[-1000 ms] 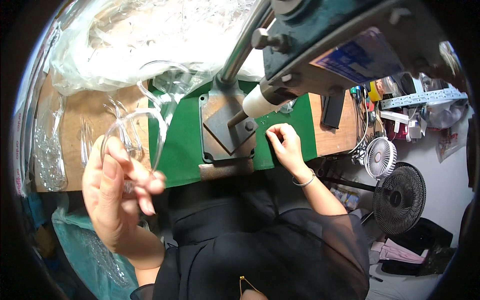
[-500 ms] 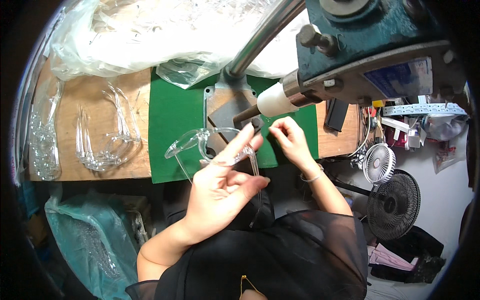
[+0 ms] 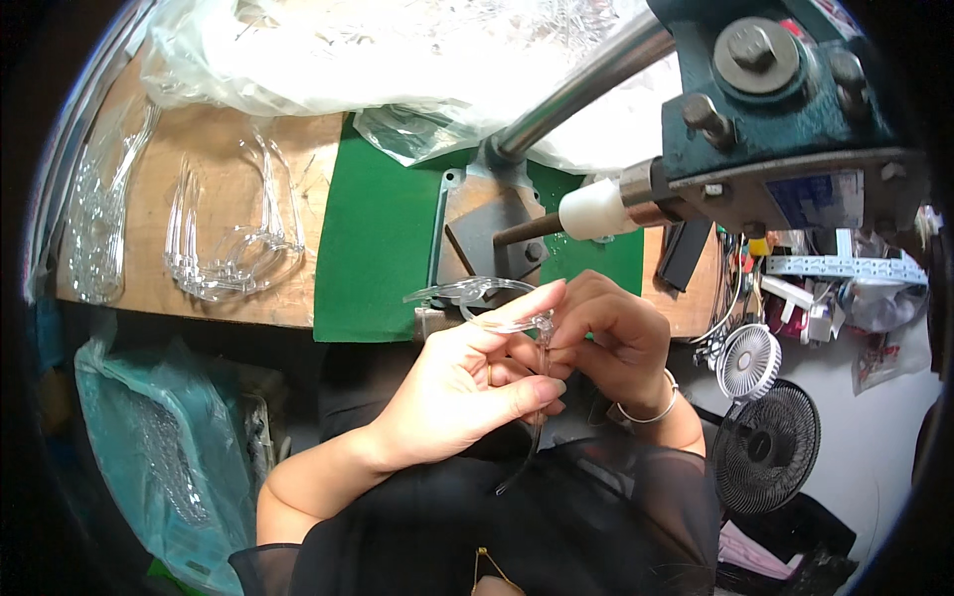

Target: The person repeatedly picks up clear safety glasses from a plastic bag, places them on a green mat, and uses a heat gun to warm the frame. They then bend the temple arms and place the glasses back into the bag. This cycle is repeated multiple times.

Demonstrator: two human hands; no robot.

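Observation:
A clear plastic eyeglass frame is held in front of my body, just short of the press base. My left hand grips it at the front and along one temple arm, which hangs down past my thumb. My right hand is closed at the hinge end of the frame, fingertips pinched close to the temple. Whatever lies between those fingertips is too small to make out. Beyond the hands, a metal rod with a white collar slants down to the dark plate of the bench press.
Clear eyeglass frames lie on the wooden bench at left, beside another stack. A large plastic bag covers the back. The teal press head overhangs the right. A phone and two fans are at right.
My right hand has come from beside the press rod down to the eyeglass frame and meets my left hand there. The frame has turned flatter and moved right. The whole view has shifted a little.

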